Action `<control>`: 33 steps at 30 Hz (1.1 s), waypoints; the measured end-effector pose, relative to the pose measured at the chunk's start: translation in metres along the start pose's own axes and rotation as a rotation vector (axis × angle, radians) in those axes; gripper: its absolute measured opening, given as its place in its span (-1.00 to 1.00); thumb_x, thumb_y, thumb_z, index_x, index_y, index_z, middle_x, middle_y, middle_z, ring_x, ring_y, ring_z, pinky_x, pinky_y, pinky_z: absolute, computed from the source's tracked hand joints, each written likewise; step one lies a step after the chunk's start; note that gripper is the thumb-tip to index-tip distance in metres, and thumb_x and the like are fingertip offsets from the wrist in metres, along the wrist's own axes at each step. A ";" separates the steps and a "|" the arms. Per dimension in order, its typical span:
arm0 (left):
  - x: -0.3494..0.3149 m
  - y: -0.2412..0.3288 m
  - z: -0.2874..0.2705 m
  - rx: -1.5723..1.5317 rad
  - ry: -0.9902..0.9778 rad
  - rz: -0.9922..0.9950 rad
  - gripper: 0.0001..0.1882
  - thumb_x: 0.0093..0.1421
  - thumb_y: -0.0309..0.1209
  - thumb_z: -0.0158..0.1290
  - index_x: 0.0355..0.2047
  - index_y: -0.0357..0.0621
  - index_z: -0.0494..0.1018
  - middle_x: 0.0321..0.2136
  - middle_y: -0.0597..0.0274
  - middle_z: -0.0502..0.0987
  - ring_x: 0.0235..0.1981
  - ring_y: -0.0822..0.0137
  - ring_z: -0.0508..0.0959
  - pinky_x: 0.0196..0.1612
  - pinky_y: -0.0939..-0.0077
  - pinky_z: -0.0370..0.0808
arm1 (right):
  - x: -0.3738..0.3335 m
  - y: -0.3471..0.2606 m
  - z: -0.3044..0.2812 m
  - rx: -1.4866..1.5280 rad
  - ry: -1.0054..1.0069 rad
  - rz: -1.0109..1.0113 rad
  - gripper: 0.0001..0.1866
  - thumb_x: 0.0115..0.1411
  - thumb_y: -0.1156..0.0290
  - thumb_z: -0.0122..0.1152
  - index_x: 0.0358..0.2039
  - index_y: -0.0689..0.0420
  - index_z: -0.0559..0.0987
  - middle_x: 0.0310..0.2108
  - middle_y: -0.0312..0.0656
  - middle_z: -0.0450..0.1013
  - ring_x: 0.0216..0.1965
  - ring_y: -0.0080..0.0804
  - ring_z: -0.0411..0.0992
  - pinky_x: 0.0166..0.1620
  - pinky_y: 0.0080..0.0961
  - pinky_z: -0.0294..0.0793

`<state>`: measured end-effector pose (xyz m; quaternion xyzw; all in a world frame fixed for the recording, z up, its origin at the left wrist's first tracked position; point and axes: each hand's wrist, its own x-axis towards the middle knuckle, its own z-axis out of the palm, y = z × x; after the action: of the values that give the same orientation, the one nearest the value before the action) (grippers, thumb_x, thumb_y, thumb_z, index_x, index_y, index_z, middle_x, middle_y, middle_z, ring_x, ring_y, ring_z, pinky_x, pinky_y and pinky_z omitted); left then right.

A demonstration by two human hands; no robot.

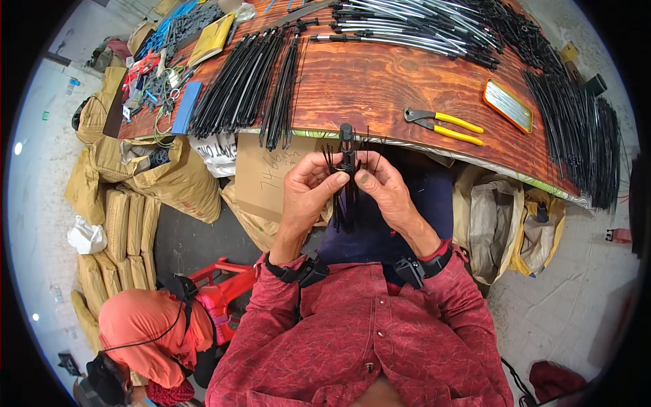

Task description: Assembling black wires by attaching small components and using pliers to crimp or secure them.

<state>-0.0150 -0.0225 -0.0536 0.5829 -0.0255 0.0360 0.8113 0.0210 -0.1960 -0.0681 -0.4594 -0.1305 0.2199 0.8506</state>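
Observation:
Just off the table's near edge, I hold a black umbrella frame upright between my hands. Thin dark ribs fan out around its stubby top, and more hang in a bundle below my fingers. My left hand pinches it from the left, thumb against the hub. From the right, my right hand closes thumb and fingers on the same hub and ribs. My fingers partly cover the hub, so its small joints cannot be made out.
Yellow-handled nippers and a yellow-rimmed tin lie on the wooden table. Black rib bundles and silver-shafted frames lie there too. Sacks stand at left. A person in an orange head covering is close at lower left.

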 end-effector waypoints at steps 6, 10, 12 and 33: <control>0.003 0.000 -0.005 0.103 -0.036 -0.001 -0.70 0.24 -0.57 0.24 -0.01 -0.31 0.54 -0.20 0.36 0.45 -0.22 0.57 0.46 -0.14 0.65 0.44 | 0.002 0.008 -0.010 0.049 0.030 0.010 -0.69 0.35 0.31 0.30 0.00 0.20 0.53 -0.16 -0.39 0.49 -0.12 -0.67 0.42 0.02 -0.64 0.43; 0.003 0.010 -0.003 0.053 -0.081 -0.017 -0.70 0.26 -0.54 0.24 -0.01 -0.31 0.55 -0.19 0.33 0.43 -0.22 0.56 0.42 -0.16 0.64 0.40 | 0.003 0.011 -0.012 0.020 0.043 0.015 -0.71 0.33 0.31 0.33 -0.04 0.19 0.56 -0.21 -0.41 0.50 -0.18 -0.69 0.42 -0.03 -0.66 0.43; 0.003 0.009 -0.005 0.089 -0.068 -0.017 -0.72 0.27 -0.54 0.23 -0.01 -0.31 0.56 -0.20 0.33 0.43 -0.22 0.55 0.44 -0.15 0.63 0.40 | 0.004 0.011 -0.012 0.034 0.040 0.028 -0.71 0.32 0.32 0.34 -0.05 0.19 0.57 -0.22 -0.42 0.50 -0.19 -0.69 0.42 -0.03 -0.66 0.44; -0.013 0.008 -0.043 0.038 -0.021 -0.111 -0.58 0.18 -0.39 0.34 0.01 -0.25 0.51 -0.16 0.26 0.59 -0.24 0.45 0.55 -0.19 0.54 0.50 | -0.005 0.013 0.026 -0.050 0.056 -0.082 -0.76 0.27 0.40 0.39 -0.15 0.26 0.61 -0.30 -0.40 0.48 -0.26 -0.73 0.41 -0.20 -0.68 0.44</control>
<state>-0.0286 0.0208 -0.0609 0.5990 -0.0011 -0.0147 0.8006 0.0021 -0.1740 -0.0648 -0.4809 -0.1309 0.1688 0.8504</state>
